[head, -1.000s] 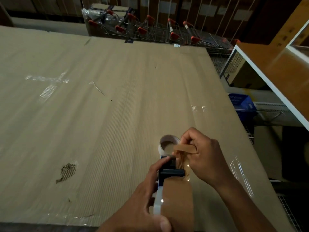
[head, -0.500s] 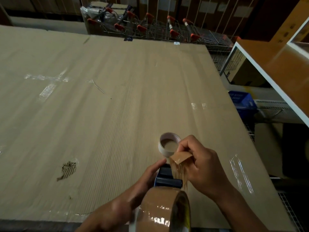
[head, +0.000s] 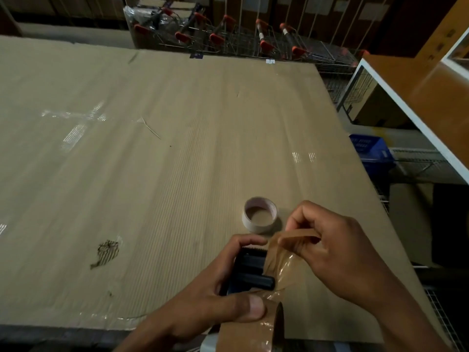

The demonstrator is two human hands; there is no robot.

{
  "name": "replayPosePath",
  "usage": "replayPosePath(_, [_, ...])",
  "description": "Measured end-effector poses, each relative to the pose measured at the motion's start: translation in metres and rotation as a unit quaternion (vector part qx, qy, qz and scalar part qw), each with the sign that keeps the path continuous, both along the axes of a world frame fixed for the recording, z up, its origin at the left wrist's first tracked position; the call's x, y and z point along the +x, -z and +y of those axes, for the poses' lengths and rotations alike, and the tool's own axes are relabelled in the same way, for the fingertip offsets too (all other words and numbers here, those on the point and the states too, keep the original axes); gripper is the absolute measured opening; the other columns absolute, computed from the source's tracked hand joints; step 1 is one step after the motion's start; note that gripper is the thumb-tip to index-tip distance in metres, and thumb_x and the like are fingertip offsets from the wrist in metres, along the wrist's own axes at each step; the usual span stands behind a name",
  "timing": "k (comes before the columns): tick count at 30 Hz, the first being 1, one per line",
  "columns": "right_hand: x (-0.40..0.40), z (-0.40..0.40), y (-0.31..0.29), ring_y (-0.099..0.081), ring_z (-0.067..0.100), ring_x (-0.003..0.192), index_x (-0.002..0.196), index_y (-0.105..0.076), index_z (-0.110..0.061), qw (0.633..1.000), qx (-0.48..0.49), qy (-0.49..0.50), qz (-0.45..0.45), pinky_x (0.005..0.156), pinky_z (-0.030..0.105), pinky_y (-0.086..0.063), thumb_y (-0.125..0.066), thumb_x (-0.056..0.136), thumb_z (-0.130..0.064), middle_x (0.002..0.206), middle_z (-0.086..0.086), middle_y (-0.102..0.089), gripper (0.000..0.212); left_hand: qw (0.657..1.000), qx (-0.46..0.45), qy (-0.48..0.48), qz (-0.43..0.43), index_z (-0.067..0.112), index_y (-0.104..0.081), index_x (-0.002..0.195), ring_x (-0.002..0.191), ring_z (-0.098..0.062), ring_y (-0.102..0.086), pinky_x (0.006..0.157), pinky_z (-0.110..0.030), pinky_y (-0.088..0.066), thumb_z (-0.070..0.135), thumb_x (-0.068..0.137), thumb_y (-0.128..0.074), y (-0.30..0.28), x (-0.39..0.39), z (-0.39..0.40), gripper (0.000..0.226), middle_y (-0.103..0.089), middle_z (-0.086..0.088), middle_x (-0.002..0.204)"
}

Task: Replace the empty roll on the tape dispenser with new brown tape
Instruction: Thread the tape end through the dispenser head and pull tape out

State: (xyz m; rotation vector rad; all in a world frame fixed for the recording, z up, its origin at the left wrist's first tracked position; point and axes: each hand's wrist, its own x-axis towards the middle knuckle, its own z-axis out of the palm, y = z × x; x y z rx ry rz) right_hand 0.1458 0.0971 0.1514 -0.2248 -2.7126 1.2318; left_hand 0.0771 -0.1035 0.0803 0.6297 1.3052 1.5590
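Gripping the black tape dispenser (head: pixel 250 269) from its left side, the left hand (head: pixel 215 298) wraps its fingers over the front end by the toothed cutter, and its thumb presses down on the new brown tape roll (head: pixel 250 331) mounted at the near end of the tool. That roll sits at the bottom edge of the view, partly cut off, its glossy brown face catching light. From the roll a loose strip of brown tape (head: pixel 279 252) runs up and forward along the right side of the dispenser, thin enough that the surface shows through part of it. The right hand (head: pixel 337 252) pinches the free end of this strip between thumb and fingertips, holding it just above and to the right of the cutter, with the end folded over on itself. The empty white roll core (head: pixel 259 215) lies flat on the corrugated cardboard sheet (head: pixel 152 186) just beyond both hands, apart from the dispenser and touched by neither hand. A torn patch (head: pixel 106 252) marks the cardboard well to the left. Beyond the far edge stands a row of shopping trolleys (head: pixel 241 41) with red handles, and a blue crate (head: pixel 371 151) sits to the right below a white-edged wooden shelf (head: pixel 418 97)
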Motion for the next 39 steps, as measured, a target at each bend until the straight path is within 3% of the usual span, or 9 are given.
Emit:
replayPosePath(4, [-0.012, -0.004, -0.003, -0.062, 0.007, 0.067, 0.077, -0.062, -0.025, 1.000, -0.002, -0.028, -0.006, 0.056, 0.022, -0.051, -0.071, 0.079, -0.018, 0.077, -0.012, -0.065, 0.012, 0.998, -0.019, 0.000, 0.061, 0.040, -0.062, 0.125, 0.117, -0.021, -0.065, 0.100, -0.039, -0.051, 0.053, 0.073, -0.071, -0.010, -0.005, 0.008, 0.055, -0.068, 0.004, 0.122])
replayPosePath(9, [-0.038, 0.007, 0.016, -0.060, -0.008, 0.069, 0.076, -0.060, -0.023, 1.000, 0.012, -0.009, -0.001, 0.058, 0.010, -0.046, -0.068, 0.085, -0.019, 0.067, -0.027, -0.061, 0.013, 0.993, -0.049, -0.036, 0.099, 0.035, -0.065, 0.120, 0.108, -0.017, -0.066, 0.092, -0.034, -0.051, 0.041, 0.068, -0.074, -0.001, -0.021, 0.026, 0.054, -0.068, 0.008, 0.112])
replayPosePath(11, [-0.051, 0.015, 0.029, -0.058, -0.013, 0.069, 0.078, -0.060, -0.020, 1.000, 0.015, -0.007, -0.003, 0.058, 0.008, -0.045, -0.066, 0.086, -0.017, 0.065, -0.023, -0.059, 0.011, 0.987, -0.068, -0.072, 0.126, 0.036, -0.063, 0.117, 0.110, -0.019, -0.064, 0.090, -0.035, -0.055, 0.037, 0.071, -0.075, 0.017, -0.031, 0.036, 0.048, -0.066, 0.008, 0.112])
replayPosePath(16, [-0.082, 0.026, 0.064, -0.056, 0.005, 0.062, 0.077, -0.058, -0.018, 0.997, 0.080, 0.006, -0.016, 0.054, 0.022, -0.044, -0.060, 0.085, -0.007, 0.070, -0.005, -0.062, 0.013, 0.973, -0.082, -0.096, 0.194, 0.033, -0.059, 0.118, 0.110, -0.016, -0.063, 0.094, -0.034, -0.056, 0.005, 0.092, -0.069, 0.054, -0.060, 0.060, 0.039, -0.064, 0.006, 0.113])
replayPosePath(21, [-0.103, 0.033, 0.080, -0.055, 0.005, 0.061, 0.078, -0.054, -0.022, 0.995, 0.099, 0.010, -0.017, 0.053, 0.020, -0.043, -0.061, 0.086, -0.010, 0.072, -0.005, -0.059, 0.017, 0.978, -0.080, -0.071, 0.178, 0.024, -0.064, 0.110, 0.103, -0.010, -0.068, 0.084, -0.027, -0.059, 0.003, 0.095, -0.064, 0.066, -0.091, 0.067, 0.026, -0.067, 0.003, 0.110])
replayPosePath(26, [-0.114, 0.034, 0.085, -0.061, 0.020, 0.068, 0.081, -0.057, -0.014, 0.996, 0.089, 0.008, -0.012, 0.061, 0.040, -0.053, -0.060, 0.084, -0.008, 0.076, 0.003, -0.064, 0.007, 0.976, -0.056, -0.131, 0.163, -0.001, -0.068, 0.101, 0.093, -0.016, -0.073, 0.083, -0.028, -0.061, -0.001, 0.095, -0.062, 0.072, -0.101, 0.075, 0.008, -0.072, -0.010, 0.100])
replayPosePath(30, [-0.118, 0.032, 0.087, -0.062, 0.018, 0.071, 0.083, -0.060, -0.015, 0.996, 0.085, 0.013, -0.005, 0.064, 0.040, -0.055, -0.064, 0.085, -0.015, 0.078, 0.001, -0.065, 0.004, 0.963, -0.045, -0.209, 0.166, 0.009, -0.069, 0.083, 0.080, -0.008, -0.073, 0.076, -0.024, -0.061, -0.005, 0.093, -0.064, 0.076, -0.092, 0.085, 0.017, -0.071, -0.004, 0.084])
replayPosePath(34, [-0.120, 0.039, 0.085, -0.058, 0.016, 0.088, 0.102, -0.058, -0.015, 0.993, 0.064, 0.031, -0.095, 0.068, 0.025, -0.044, -0.069, 0.084, -0.029, 0.102, 0.001, -0.061, 0.025, 0.962, -0.060, -0.233, 0.128, 0.014, -0.066, 0.085, 0.085, -0.018, -0.071, 0.086, -0.039, -0.060, 0.002, 0.097, -0.061, 0.081, -0.090, 0.088, 0.018, -0.071, -0.003, 0.086])
replayPosePath(39, [-0.114, 0.039, 0.090, -0.050, 0.030, 0.119, 0.141, -0.021, -0.014, 0.973, 0.108, 0.069, -0.189, 0.088, 0.037, -0.043, -0.070, 0.081, -0.041, 0.138, 0.016, -0.046, 0.082, 0.961, -0.075, -0.231, 0.132, 0.010, -0.065, 0.087, 0.083, -0.019, -0.070, 0.087, -0.044, -0.059, 0.007, 0.099, -0.059, 0.080, -0.088, 0.094, 0.013, -0.071, -0.004, 0.085])
